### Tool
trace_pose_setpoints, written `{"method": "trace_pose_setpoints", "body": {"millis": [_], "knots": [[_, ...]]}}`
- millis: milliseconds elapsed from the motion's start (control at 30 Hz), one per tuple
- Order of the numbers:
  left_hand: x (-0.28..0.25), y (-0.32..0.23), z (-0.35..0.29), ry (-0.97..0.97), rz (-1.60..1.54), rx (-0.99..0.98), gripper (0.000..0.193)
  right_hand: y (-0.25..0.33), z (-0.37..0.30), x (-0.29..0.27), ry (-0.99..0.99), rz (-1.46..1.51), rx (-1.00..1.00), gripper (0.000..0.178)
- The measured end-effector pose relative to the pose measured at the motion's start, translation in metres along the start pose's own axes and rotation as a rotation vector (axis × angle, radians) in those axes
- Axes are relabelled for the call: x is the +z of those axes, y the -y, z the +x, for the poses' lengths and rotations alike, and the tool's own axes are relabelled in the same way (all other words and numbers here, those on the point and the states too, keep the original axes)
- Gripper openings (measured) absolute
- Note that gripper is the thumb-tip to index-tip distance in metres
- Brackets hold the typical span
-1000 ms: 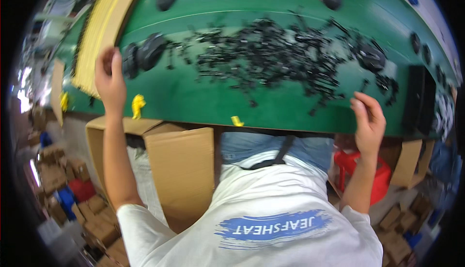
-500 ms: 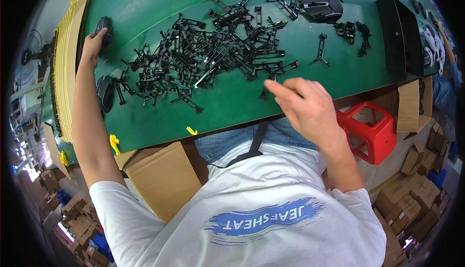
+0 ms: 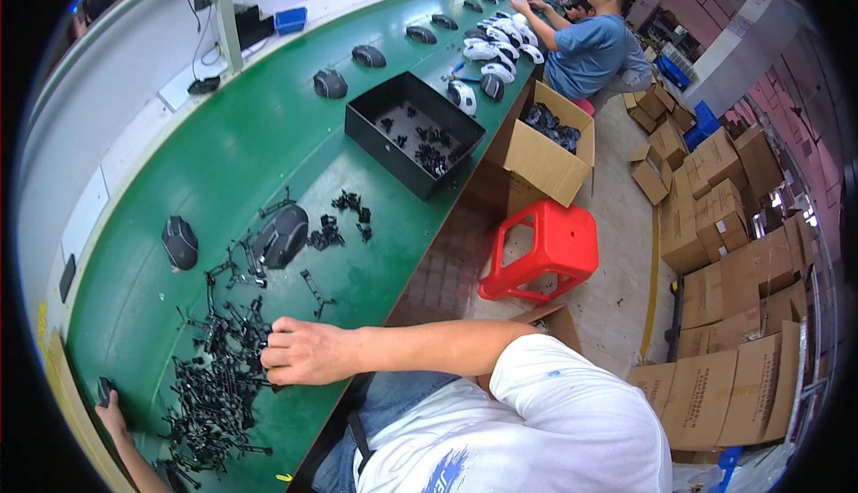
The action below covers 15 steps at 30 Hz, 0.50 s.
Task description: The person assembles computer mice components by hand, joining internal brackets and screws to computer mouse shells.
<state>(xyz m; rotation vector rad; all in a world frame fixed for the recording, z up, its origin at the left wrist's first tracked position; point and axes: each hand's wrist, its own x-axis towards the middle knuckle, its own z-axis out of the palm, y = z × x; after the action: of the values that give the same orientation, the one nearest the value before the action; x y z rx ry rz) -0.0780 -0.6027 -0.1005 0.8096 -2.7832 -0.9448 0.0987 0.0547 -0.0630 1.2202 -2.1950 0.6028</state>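
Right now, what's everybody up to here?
The left hand holds a dark mouse at the picture's lower left. The right hand is at the edge of a pile of black parts; whether it grips one is unclear. Beyond, a black box with small parts stands on the green table, and a co-worker is farther along, beside white-and-black mice.

Head-worn fisheye, looking down, along green bench (image 3: 241,162)
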Motion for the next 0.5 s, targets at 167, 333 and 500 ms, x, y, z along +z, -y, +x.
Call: {"method": "trace_pose_setpoints", "body": {"millis": [167,333,500], "knots": [[-0.037,-0.006,0.002,-0.09,-0.307,0.054,0.059,-0.004,0.012,-0.01,-0.219,0.123,0.046,0.012],[-0.022,-0.054,-0.073,0.048,-0.585,-0.067,0.064,-0.024,0.013,-0.02,-0.298,0.031,0.131,0.017],[-0.019,-0.098,-0.196,0.071,-0.989,0.139,0.063,-0.039,0.015,-0.012,-0.218,0.083,0.24,0.017]]}}
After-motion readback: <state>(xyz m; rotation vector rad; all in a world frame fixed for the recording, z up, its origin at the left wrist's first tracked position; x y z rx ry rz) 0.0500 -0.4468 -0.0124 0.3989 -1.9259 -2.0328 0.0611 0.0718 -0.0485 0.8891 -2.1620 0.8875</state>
